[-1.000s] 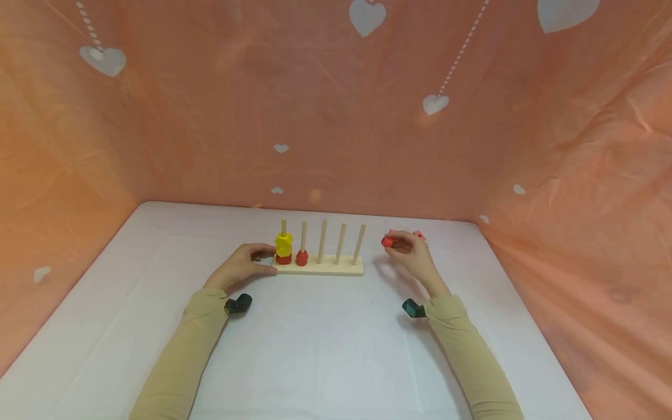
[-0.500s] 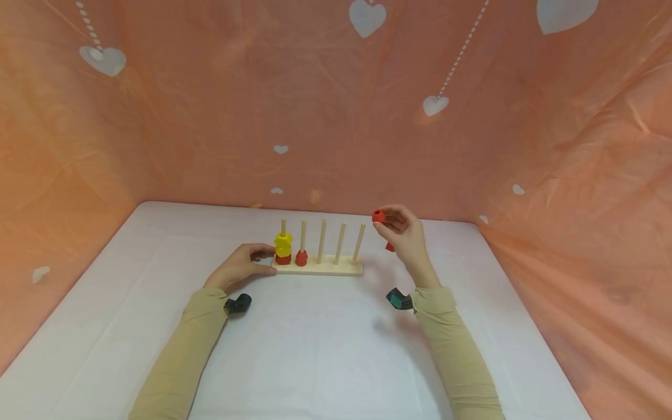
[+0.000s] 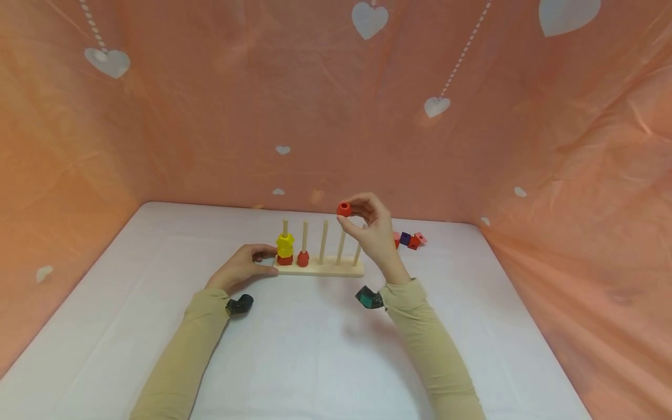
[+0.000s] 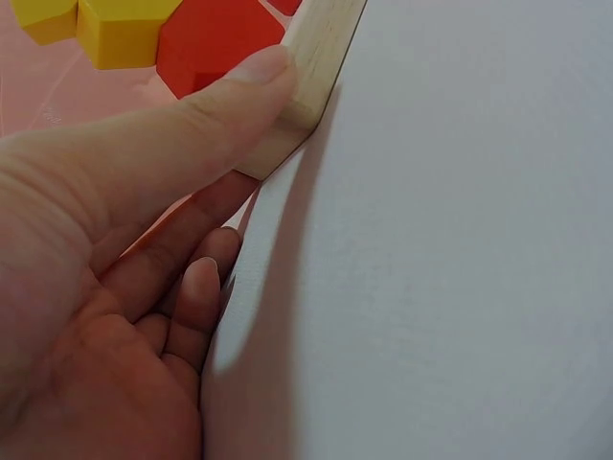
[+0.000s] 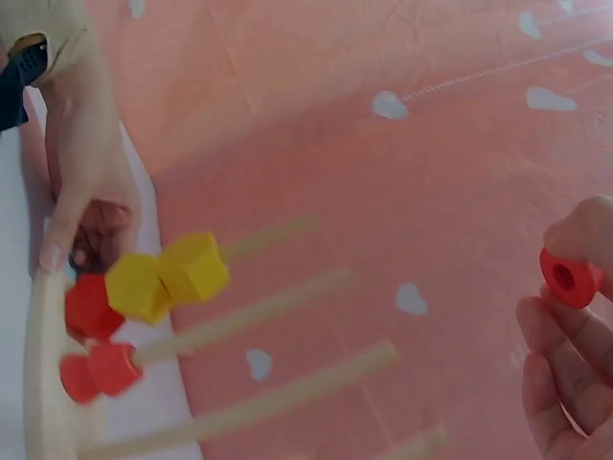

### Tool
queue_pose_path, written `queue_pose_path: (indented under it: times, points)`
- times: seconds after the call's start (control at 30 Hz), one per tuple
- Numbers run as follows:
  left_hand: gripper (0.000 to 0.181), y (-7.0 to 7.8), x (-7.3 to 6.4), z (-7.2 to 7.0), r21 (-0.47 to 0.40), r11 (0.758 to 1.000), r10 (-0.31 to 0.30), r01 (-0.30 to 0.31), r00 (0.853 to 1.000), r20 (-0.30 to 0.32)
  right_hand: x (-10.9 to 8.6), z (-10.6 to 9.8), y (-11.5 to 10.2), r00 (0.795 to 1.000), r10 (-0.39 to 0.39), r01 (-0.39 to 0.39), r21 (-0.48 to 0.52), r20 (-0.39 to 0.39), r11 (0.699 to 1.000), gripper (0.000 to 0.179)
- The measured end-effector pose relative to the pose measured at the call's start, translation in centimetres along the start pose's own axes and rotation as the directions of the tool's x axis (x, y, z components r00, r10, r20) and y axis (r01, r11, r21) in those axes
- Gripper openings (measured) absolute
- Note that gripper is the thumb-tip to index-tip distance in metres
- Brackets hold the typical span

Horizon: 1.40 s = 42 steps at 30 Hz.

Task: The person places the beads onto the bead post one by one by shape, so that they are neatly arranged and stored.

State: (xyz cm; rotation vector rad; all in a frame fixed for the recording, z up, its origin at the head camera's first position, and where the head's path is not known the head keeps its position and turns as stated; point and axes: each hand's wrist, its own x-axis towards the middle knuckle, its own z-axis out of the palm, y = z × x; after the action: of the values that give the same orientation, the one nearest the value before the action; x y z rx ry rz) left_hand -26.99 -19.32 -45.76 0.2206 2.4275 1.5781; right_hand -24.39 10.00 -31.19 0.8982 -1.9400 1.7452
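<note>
A wooden peg stand [image 3: 331,269] with a row of upright pegs rests on the table. My left hand [image 3: 240,267] grips its left end, the thumb [image 4: 263,67] lying along the base in the left wrist view. The leftmost peg carries yellow beads [image 3: 285,245] above a red bead [image 4: 215,48]. On the second peg sit small red beads [image 5: 101,372]. My right hand [image 3: 374,230] pinches another red bead [image 3: 343,209] between thumb and fingers, raised near the tops of the right-hand pegs. The hole of that bead shows; it is apart from the pegs.
Several loose beads [image 3: 413,242], red, pink and dark blue, lie on the table right of the stand, partly hidden by my right hand. A pink-orange cloth [image 3: 325,116] with white hearts hangs behind the white table [image 3: 304,350].
My right hand has lifted the red bead from the loose beads and carried it up and left to above the stand. My left hand has stayed at the stand's end.
</note>
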Motion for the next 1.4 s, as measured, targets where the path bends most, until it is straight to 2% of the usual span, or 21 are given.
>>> queue_pose_path:
  times: [0.37,0.53,0.83,1.0,1.23,1.4]
  points:
    - [0.066,0.1,0.0,0.1,0.007,1.0,0.002,-0.002,1.0,0.002,-0.1,4.2,0.8,0.997,0.059,-0.059,0.001,0.049,0.998,0.029]
    - [0.066,0.1,0.0,0.1,0.017,1.0,0.0,0.0,1.0,0.0,-0.2,5.3,1.4,0.998,0.058,-0.058,0.005,0.016,0.998,0.028]
    - [0.066,0.1,-0.1,0.1,0.024,1.0,0.009,-0.009,1.0,0.003,-0.5,6.3,3.1,0.991,0.134,-0.134,0.015,-0.017,0.991,0.028]
    - [0.066,0.1,-0.1,0.1,0.021,1.0,0.012,-0.012,1.0,0.005,-0.6,6.5,2.7,0.98,0.2,-0.2,-0.013,-0.023,0.98,0.029]
    - [0.066,0.2,-0.1,-0.1,0.009,1.0,0.007,-0.007,1.0,0.002,-0.4,7.2,2.8,0.964,0.264,-0.263,0.034,-0.037,0.964,0.031]
    - [0.067,0.2,-0.2,0.0,0.008,1.0,-0.001,0.001,1.0,0.009,-0.7,7.5,3.3,0.951,0.307,-0.307,0.028,-0.034,0.951,0.031]
